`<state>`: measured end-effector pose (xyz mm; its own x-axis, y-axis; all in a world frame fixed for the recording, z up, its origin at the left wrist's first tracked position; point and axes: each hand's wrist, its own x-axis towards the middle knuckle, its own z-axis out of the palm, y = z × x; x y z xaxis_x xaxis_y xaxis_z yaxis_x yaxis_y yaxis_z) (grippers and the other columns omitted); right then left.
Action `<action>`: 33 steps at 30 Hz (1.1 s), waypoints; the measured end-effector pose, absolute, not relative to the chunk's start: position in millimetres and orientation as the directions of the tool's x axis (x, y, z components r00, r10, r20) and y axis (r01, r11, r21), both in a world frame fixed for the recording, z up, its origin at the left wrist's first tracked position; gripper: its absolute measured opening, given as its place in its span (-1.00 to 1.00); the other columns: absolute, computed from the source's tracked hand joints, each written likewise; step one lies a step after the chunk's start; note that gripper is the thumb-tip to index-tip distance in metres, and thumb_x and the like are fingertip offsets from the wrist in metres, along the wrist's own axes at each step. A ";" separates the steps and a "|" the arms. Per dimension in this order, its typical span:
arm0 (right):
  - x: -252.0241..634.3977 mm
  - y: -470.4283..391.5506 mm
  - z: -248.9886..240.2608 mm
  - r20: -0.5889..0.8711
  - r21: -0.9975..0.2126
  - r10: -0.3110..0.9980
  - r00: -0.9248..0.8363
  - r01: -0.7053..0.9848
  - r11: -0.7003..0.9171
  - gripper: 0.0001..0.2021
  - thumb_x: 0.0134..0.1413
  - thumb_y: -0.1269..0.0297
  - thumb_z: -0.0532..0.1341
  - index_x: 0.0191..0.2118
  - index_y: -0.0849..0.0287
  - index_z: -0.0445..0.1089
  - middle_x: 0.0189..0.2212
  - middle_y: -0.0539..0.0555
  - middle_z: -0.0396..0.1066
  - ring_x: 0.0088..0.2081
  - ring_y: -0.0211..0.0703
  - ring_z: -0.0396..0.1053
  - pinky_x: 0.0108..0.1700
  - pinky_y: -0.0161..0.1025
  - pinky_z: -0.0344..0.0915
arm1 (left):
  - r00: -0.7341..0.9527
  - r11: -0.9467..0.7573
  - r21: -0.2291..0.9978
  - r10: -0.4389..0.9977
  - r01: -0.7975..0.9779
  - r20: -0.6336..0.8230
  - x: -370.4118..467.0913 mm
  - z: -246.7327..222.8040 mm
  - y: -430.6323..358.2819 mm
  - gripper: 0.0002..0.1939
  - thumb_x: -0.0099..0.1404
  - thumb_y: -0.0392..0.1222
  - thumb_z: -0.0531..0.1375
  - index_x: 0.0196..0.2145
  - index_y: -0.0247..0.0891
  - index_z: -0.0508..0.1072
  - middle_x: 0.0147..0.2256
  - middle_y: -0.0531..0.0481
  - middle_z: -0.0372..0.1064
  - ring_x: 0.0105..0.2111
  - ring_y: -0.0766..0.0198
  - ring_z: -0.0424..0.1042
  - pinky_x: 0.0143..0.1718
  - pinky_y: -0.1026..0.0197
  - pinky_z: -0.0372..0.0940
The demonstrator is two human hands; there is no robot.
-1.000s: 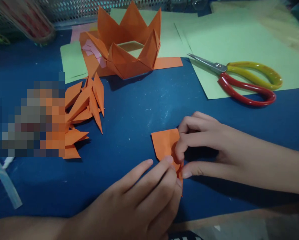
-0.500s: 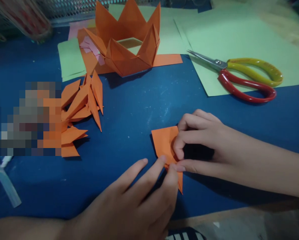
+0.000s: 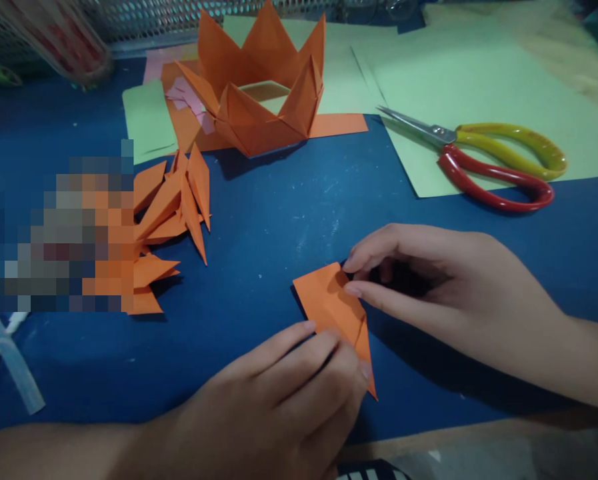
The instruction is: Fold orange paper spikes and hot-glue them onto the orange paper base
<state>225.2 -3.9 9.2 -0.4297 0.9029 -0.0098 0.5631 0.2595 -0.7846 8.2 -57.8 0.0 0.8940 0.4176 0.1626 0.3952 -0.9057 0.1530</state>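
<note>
A partly folded piece of orange paper point(image 3: 323, 293) lies on the blue tabletop point(image 3: 259, 220), with a sharp point toward the front edge. My left hand point(image 3: 293, 393) holds its lower part, fingers bent over it and fingertips at its edge. The thumb and fingers of my right hand point(image 3: 429, 287) pinch the paper's upper right edge. Left of my hands lies a pile of folded pointed orange pieces point(image 3: 169, 207). Behind them stands a crown-shaped orange paper form point(image 3: 263, 130) with several points.
Scissors point(image 3: 446, 137) with yellow and red handles lie partly on green paper sheets point(image 3: 499, 80). Small green paper point(image 3: 151, 120) and pink scraps point(image 3: 186, 97) are at the back left. A clear container point(image 3: 73, 47) stands by a metal mesh point(image 3: 143, 20).
The orange paper has turned slightly. My right hand has shifted from its middle to its upper right edge, and my left fingers have moved down along its lower part.
</note>
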 end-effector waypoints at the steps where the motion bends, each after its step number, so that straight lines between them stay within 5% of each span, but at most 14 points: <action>1: 224.1 -4.3 9.1 -0.021 -0.781 0.901 -0.433 0.570 0.256 -0.92 0.08 0.22 0.22 -0.29 0.05 0.39 -0.35 -0.03 0.48 -0.41 -0.25 0.38 -0.40 -0.27 0.33 | 0.895 -0.905 0.168 0.416 0.390 0.161 8.1 0.1 -57.8 -0.62 0.36 -0.08 0.04 0.04 -0.29 0.38 0.02 0.02 0.33 0.08 0.22 0.21 0.22 0.17 0.06; 8: 224.6 -7.6 4.4 -0.001 -0.831 0.923 -0.385 0.514 0.213 -0.76 0.02 0.20 0.29 -0.15 -0.05 0.35 -0.13 -0.07 0.46 -0.20 -0.20 0.44 -0.20 -0.24 0.41 | 0.890 -0.890 0.177 0.442 0.421 0.107 7.0 0.7 -57.7 -0.53 0.33 -0.01 0.07 0.10 -0.30 0.34 0.14 -0.11 0.24 0.18 -0.07 0.15 0.20 -0.06 0.16; 15: 220.4 -7.2 3.6 -0.045 -0.871 0.937 -0.346 0.473 0.133 -0.76 0.00 0.23 0.30 -0.17 -0.08 0.34 -0.22 -0.11 0.46 -0.33 -0.29 0.41 -0.31 -0.32 0.40 | 0.897 -0.896 0.180 0.429 0.407 0.107 6.9 -3.2 -57.4 -0.53 0.36 0.01 0.04 0.13 -0.27 0.32 0.18 -0.08 0.19 0.20 -0.01 0.13 0.24 -0.03 0.09; 22: 217.2 -6.5 6.3 0.020 -0.767 0.902 -0.431 0.572 0.290 -0.90 0.06 0.23 0.24 -0.27 -0.03 0.33 -0.36 -0.10 0.48 -0.41 -0.25 0.44 -0.39 -0.27 0.39 | 0.846 -0.861 0.188 0.503 0.472 0.179 7.2 -5.7 -58.0 -0.60 0.33 -0.04 0.08 0.09 -0.18 0.34 0.12 -0.14 0.25 0.17 -0.06 0.19 0.16 -0.09 0.17; 33: 213.3 -3.3 5.1 0.046 -0.762 0.920 -0.390 0.582 0.285 -0.77 0.05 0.20 0.26 -0.14 -0.01 0.30 -0.35 -0.08 0.49 -0.38 -0.26 0.44 -0.37 -0.29 0.38 | 0.856 -0.864 0.198 0.494 0.463 0.153 6.2 -5.9 -57.6 -0.51 0.28 0.05 0.11 0.10 -0.17 0.28 0.11 -0.24 0.24 0.15 -0.18 0.19 0.08 -0.17 0.22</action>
<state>213.3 -3.3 5.1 -0.3903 0.9195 0.0464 0.5816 0.2853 -0.7618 6.2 -57.6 -5.9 0.8560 0.4938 0.1531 0.4629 -0.8640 0.1981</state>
